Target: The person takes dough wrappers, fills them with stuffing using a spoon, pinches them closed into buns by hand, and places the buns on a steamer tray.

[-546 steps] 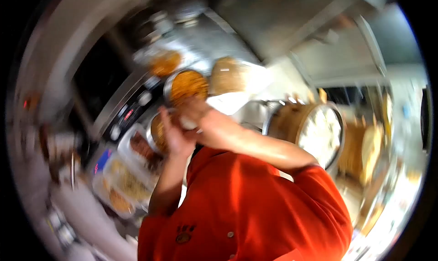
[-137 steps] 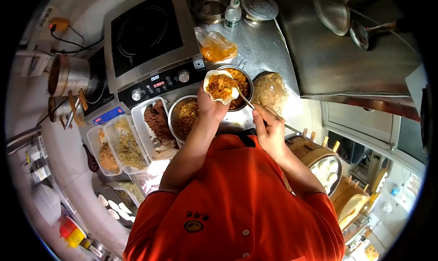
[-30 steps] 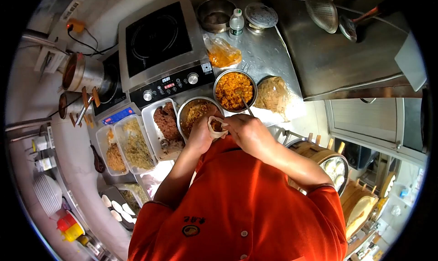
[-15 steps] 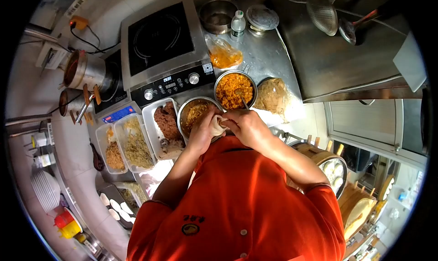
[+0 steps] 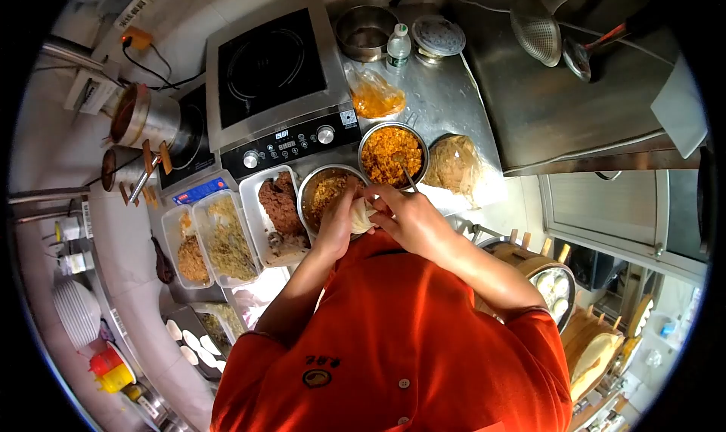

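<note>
A pale dough bun (image 5: 362, 216) is held close to my chest between both hands. My left hand (image 5: 337, 225) is cupped around its left side. From the right, my right hand (image 5: 415, 219) closes its fingers on the top of the dough; what lies inside the bun is hidden. Just beyond the hands sit a metal bowl of brown minced filling (image 5: 327, 192) and a metal bowl of orange filling (image 5: 392, 154) with a spoon handle (image 5: 411, 180) sticking out. A white tub of dark red-brown filling (image 5: 278, 205) is left of my left hand.
Clear plastic tubs of chopped fillings (image 5: 227, 239) stand further left. Behind are an induction cooker (image 5: 276, 77), a water bottle (image 5: 398, 48), a pan (image 5: 364, 33) and a bag of orange food (image 5: 376, 94). A tied plastic bag (image 5: 452, 164) and a bamboo steamer (image 5: 556, 277) with buns are at right.
My right fingers have shifted around the top of the dough, and more of the bun's pale side shows. The whole view has moved slightly.
</note>
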Motion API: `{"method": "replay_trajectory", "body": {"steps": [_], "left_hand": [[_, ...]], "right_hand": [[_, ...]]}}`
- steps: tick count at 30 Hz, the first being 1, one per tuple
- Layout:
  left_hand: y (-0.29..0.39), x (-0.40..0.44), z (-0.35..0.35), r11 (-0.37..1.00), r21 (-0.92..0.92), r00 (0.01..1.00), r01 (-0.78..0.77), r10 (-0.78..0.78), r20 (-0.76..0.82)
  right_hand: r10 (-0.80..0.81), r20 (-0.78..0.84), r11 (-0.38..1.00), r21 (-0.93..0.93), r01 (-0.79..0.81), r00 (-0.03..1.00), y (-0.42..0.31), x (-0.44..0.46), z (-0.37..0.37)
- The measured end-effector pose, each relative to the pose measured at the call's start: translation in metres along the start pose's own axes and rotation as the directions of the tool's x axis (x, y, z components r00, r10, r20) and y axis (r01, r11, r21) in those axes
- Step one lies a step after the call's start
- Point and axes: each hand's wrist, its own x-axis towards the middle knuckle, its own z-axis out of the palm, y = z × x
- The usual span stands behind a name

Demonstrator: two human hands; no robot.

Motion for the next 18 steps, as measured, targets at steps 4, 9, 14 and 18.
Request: {"method": "replay_trajectory", "body": {"steps": [4, 9, 14, 18], "left_hand": [[-0.008, 0.004, -0.008, 0.997, -0.082, 1.000, -0.009, 0.011, 0.015], [0.003, 0.003, -0.005, 0.997, 0.064, 0.993, 0.036, -0.043, 0.110], [0.009, -0.005, 0.003, 0.995, 0.076, 0.997, -0.063, 0.060, 0.043], [0.006, 0.001, 0.004, 0.940, 0.296, 0.976, 0.171, -0.203, 0.080]], "right_hand": [[0.103, 0.088, 0.995, -0.009, -0.103, 0.991, 0.005, 0.006, -0.007], [0.058, 0.029, 0.998, 0.038, -0.059, 0.998, -0.001, 0.005, -0.005], [0.074, 0.036, 0.997, 0.014, -0.075, 0.997, 0.013, 0.005, -0.011], [0.131, 0.023, 0.991, -0.022, -0.131, 0.991, -0.007, -0.003, -0.012]]}}
